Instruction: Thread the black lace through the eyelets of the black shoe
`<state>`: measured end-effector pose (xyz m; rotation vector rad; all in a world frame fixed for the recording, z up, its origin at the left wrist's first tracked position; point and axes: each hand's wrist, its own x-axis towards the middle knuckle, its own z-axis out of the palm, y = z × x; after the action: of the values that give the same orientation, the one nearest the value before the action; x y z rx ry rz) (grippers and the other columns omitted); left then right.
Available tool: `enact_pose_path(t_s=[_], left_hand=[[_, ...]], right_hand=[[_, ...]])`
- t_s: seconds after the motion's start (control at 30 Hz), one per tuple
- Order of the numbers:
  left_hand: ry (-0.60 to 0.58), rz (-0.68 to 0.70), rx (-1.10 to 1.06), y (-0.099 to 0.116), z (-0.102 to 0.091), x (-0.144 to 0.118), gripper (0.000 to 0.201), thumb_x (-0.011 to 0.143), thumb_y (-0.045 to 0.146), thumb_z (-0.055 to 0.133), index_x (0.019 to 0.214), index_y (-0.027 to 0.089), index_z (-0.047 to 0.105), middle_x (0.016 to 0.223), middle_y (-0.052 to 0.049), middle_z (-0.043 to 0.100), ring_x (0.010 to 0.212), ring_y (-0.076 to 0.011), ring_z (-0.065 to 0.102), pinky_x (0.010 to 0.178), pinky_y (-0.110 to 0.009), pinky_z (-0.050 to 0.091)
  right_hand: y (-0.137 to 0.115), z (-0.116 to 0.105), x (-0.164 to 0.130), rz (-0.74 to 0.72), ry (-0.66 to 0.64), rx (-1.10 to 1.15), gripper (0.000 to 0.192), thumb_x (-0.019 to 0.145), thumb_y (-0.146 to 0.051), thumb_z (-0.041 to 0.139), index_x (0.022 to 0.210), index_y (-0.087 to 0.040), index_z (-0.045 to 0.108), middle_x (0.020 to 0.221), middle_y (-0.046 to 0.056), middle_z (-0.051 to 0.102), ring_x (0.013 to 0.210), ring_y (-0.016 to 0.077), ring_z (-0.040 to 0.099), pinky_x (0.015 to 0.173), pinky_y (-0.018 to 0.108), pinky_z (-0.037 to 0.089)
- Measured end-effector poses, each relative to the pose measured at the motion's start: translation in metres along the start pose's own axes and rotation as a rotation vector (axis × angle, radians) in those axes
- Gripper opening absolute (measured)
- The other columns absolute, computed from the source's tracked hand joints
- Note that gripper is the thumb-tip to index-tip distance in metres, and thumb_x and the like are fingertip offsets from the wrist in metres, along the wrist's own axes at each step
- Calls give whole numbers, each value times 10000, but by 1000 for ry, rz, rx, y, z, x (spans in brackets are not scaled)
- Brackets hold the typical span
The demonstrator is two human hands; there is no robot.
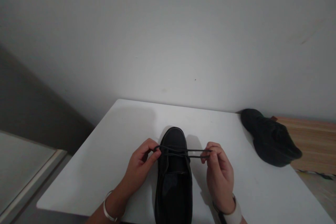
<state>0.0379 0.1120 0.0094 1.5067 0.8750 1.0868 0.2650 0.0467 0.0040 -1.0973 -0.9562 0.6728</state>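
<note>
A black shoe (174,182) rests on the white table with its toe pointing away from me and its opening toward me. Dark shoelaces (198,150) run across its front, stretched sideways between my hands. On the left side of the shoe, my left hand (143,159) pinches a loop of the lace between thumb and fingers. Out to the right, my right hand (218,171) is closed on two strands of the lace, held just above the table. How the laces cross over the tongue is too dark to make out.
The white table (105,147) meets a pale wall (168,42) at the back. A black cap-like item (273,140) lies at the table's right edge, beside a wood-grain surface (315,143). A light-coloured panel with a raised edge (26,161) stands at the left.
</note>
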Motion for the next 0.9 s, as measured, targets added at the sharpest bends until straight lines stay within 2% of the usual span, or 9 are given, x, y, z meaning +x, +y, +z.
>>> enact_pose_path(t_s=[0.17, 0.33, 0.53, 0.63, 0.7, 0.8, 0.9], left_hand=[[-4, -23, -13, 0, 0, -1, 152, 946, 295, 605, 869, 190, 682, 851, -22, 619, 829, -164, 592, 757, -265, 446], [12, -46, -27, 2, -1, -2, 189, 953, 336, 600, 857, 190, 673, 850, -24, 632, 844, -169, 618, 765, -266, 468], [18, -26, -69, -1, -2, 0, 205, 959, 360, 597, 857, 195, 660, 838, -17, 625, 860, -175, 632, 812, -283, 476], [16, -31, -92, -3, -1, 0, 208, 968, 354, 582, 870, 192, 667, 852, -24, 622, 883, -185, 633, 828, -297, 479], [18, -41, -97, -3, -1, 0, 207, 971, 349, 576, 873, 190, 665, 860, -29, 624, 895, -192, 635, 836, -307, 483], [11, -35, -59, -2, 1, 0, 189, 959, 334, 590, 860, 188, 658, 849, -27, 613, 873, -189, 630, 808, -301, 485], [-36, 16, 42, 0, 5, 1, 109, 928, 290, 626, 897, 194, 668, 870, -28, 623, 870, -186, 618, 794, -289, 476]], right_hand=[[-6, 5, -1, 41, 58, 183, 243, 1009, -370, 531, 841, -216, 615, 960, 14, 475, 677, 108, 487, 612, 282, 407], [-10, 8, 3, 154, 90, 375, 198, 962, -383, 614, 853, -219, 639, 928, 6, 476, 660, 94, 495, 579, 246, 436], [-7, 3, 9, 278, 131, 527, 227, 851, -414, 746, 788, -210, 670, 907, 7, 477, 714, 114, 497, 646, 248, 487], [-5, 2, 10, 324, 140, 541, 221, 843, -429, 750, 797, -222, 691, 941, 17, 510, 731, 125, 496, 675, 262, 488], [-4, 3, 9, 315, 89, 514, 276, 866, -499, 705, 815, -228, 689, 936, 20, 519, 748, 138, 491, 707, 275, 485], [-3, 4, 5, 224, -127, 358, 364, 880, -600, 634, 937, -244, 682, 889, 18, 526, 782, 166, 490, 733, 284, 466], [-1, 3, 1, 147, -294, 96, 272, 899, -488, 668, 1037, -253, 675, 946, 34, 576, 871, 191, 531, 766, 288, 453]])
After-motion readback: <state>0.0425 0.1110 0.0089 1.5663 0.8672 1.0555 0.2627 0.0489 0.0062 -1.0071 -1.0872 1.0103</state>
